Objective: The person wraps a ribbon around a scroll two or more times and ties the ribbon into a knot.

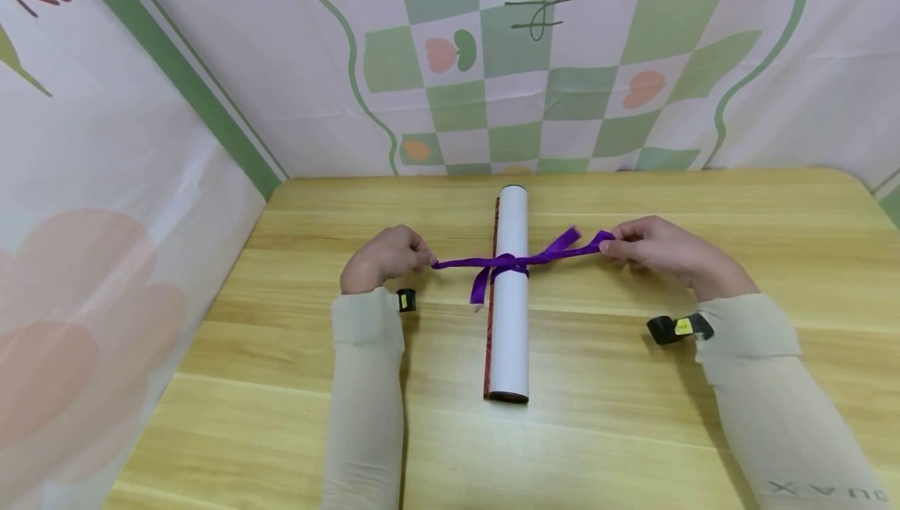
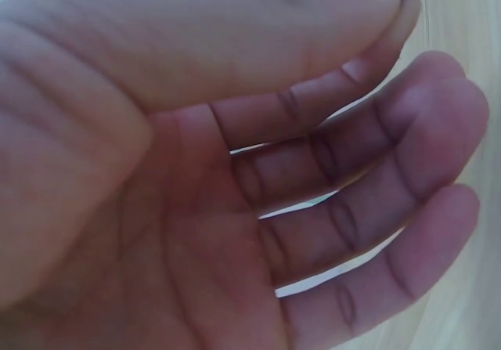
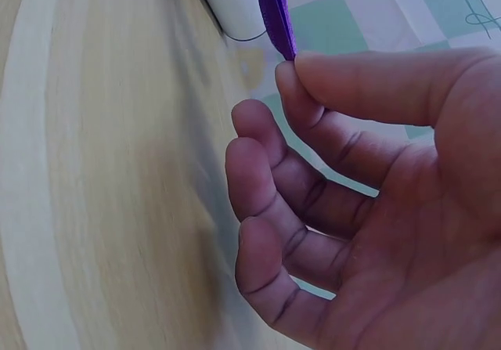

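A rolled sheet (image 1: 511, 338), white outside with a dark red patterned edge along its left side, lies lengthwise on the table. Around its middle runs a purple ribbon (image 1: 508, 262), knotted on top, with a loose tail hanging at the left and another pointing up to the right. My left hand (image 1: 388, 256) pinches one stretched side of the ribbon between thumb and index finger. On the other side, the right hand (image 1: 657, 250) pinches the opposite length, which is drawn nearly straight. In the right wrist view, thumb and index fingertip meet on the ribbon (image 3: 275, 13); the other fingers curl loosely.
The wooden table (image 1: 598, 440) carries the roll. Behind it hangs a green and white checked cloth (image 1: 516, 104), and a printed cloth (image 1: 141, 143) covers the left side. Black straps (image 1: 664, 329) with yellow labels sit by both wrists.
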